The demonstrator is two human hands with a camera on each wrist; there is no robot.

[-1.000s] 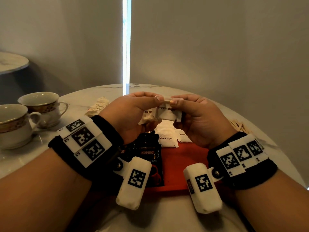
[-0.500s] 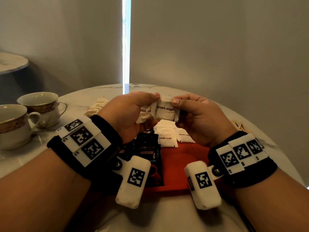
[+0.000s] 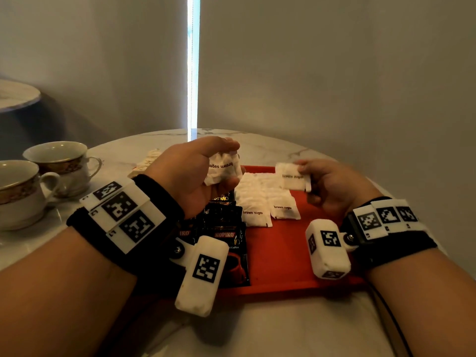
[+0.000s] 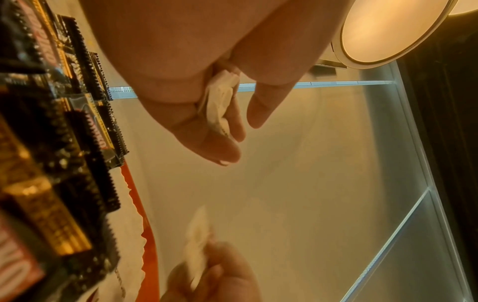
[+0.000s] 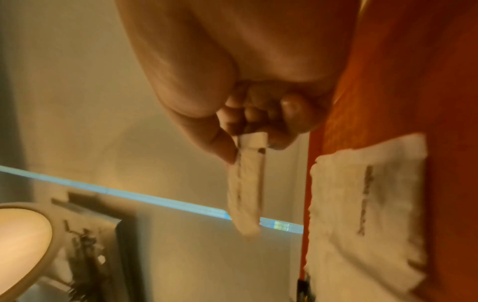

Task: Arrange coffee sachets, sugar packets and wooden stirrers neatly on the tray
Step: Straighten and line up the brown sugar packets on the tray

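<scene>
A red tray (image 3: 280,256) lies on the round marble table. Black Kopiko coffee sachets (image 3: 226,228) overlap along its left side, and white brown sugar packets (image 3: 265,199) lie in rows at its middle. My left hand (image 3: 224,163) holds a small bunch of sugar packets (image 3: 222,170) above the tray's far left; the same bunch (image 4: 220,98) shows between thumb and fingers in the left wrist view. My right hand (image 3: 306,176) pinches one sugar packet (image 3: 292,176) over the tray's far right; this packet (image 5: 245,183) hangs from the fingertips in the right wrist view. No stirrers are visible.
Two white teacups with gold bands (image 3: 59,163) (image 3: 18,194) stand at the table's left. More pale packets (image 3: 148,161) lie on the table behind my left wrist. A second marble table (image 3: 15,95) is at the far left. A wall stands close behind.
My hands were together holding the packets. They have parted: the right hand took one packet away to the right, and the left keeps the others.
</scene>
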